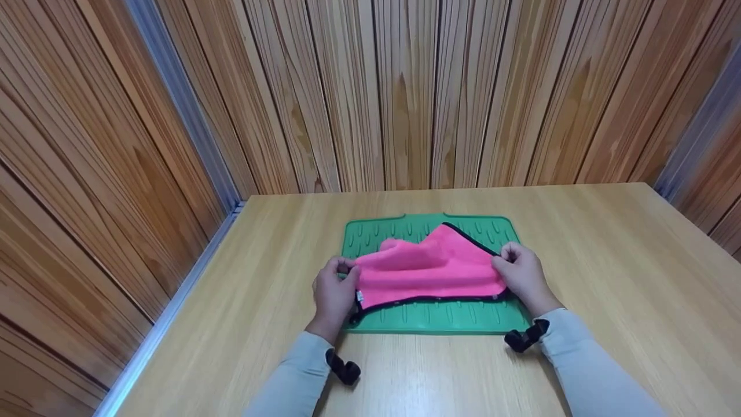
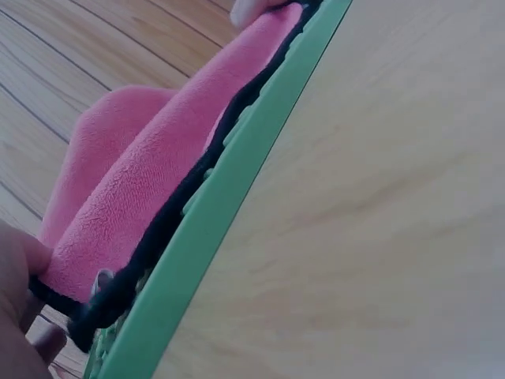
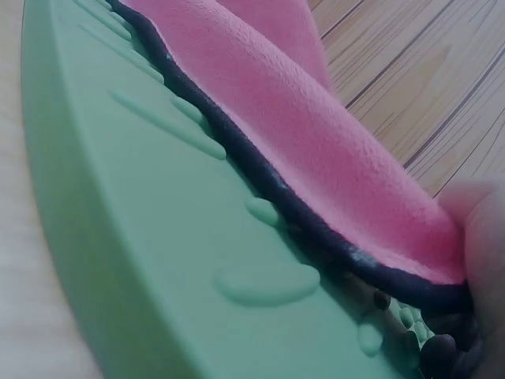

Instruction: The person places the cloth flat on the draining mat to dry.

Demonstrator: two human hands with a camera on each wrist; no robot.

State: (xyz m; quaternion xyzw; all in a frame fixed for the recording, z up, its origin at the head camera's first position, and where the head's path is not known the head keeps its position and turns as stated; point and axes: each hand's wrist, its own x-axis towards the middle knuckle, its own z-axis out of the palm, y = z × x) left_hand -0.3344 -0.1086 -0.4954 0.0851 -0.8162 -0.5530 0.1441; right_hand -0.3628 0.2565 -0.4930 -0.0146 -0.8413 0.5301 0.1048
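A pink cloth (image 1: 428,269) with a black edge lies partly raised and rumpled over a green ridged mat (image 1: 428,318). At its left edge, my left hand (image 1: 336,289) pinches the cloth between thumb and fingers, close to a small white tag (image 1: 359,296). My right hand (image 1: 524,275) pinches the opposite edge. In the left wrist view the pink cloth (image 2: 150,174) stretches up from the left hand (image 2: 20,300), its dark border running along the mat's edge. From the right side, the right hand (image 3: 485,253) grips the cloth's corner near the raised ridges.
The mat sits on a light wooden table (image 1: 278,231). Wood-plank walls (image 1: 405,98) rise behind the table and on both sides, with a metal strip (image 1: 191,110) at the left corner. Black straps (image 1: 345,368) hang from both wrists.
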